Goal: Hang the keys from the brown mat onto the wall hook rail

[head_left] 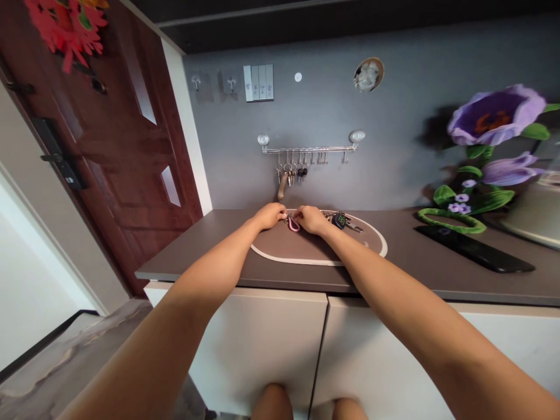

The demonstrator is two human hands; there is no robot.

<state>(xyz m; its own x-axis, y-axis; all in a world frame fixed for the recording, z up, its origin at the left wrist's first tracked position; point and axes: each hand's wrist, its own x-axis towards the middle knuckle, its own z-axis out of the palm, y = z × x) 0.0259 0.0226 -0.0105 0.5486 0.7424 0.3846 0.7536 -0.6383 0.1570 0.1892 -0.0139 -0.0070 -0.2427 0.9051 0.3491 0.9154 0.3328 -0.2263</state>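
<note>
Centrally, a left hand [270,216] and a right hand [311,220] close together, low over an oval mat [280,248] on the table [406,239]. Between them, a pink clip [293,224], partly covered by both hands. Fingers [298,214] of both hands curled down and bunched, tips mostly hidden behind the knuckles, so no telling whether either hand pinches the clip or only touches it. Just past the right hand, a dark key fob [339,220] and a flat key [355,228] on the mat's far edge, any link to the clip hidden under that hand. Higher up, a metal rail [310,149] on the gray wall, with keys [286,172] hanging from it, too small to tell apart. Off to the right, a black phone [475,249] lying flat on the table. Along the left side, a dark wooden door [118,169], cut off by the frame. Below, white cabinet doors [258,344] and knees [272,402], both cut off at the bottom edge.
</note>
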